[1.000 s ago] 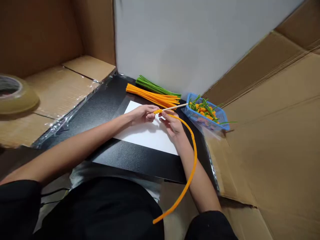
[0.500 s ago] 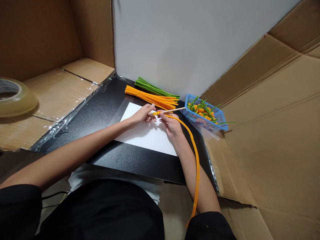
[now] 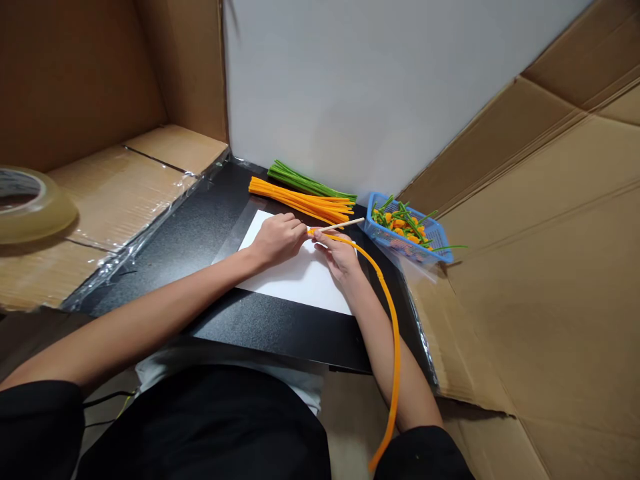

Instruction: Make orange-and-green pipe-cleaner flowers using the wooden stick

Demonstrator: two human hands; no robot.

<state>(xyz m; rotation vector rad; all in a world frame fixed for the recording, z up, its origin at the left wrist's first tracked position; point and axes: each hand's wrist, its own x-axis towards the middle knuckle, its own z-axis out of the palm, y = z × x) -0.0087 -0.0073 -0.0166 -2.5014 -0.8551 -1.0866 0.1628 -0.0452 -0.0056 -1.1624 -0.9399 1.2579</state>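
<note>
Left hand (image 3: 279,239): fingers newly closed round coil (image 3: 311,233), seemingly mid-winding. Right hand (image 3: 337,255): fingers pinching stick (image 3: 343,225), stem (image 3: 394,320).

Black counter (image 3: 170,267) was boxed in on three sides. Left of it sat a cardboard ledge (image 3: 103,180), with a big roll of yellowish tape (image 3: 53,213) lying flat on the side away from the counter. Shiny clear film (image 3: 107,267) ran right along the counter's left edge. White wall (image 3: 375,87) stood behind it, creased cardboard panel (image 3: 550,267) to its right. Below its near edge: dark cables (image 3: 107,398), plus bare floor (image 3: 350,413).
</note>
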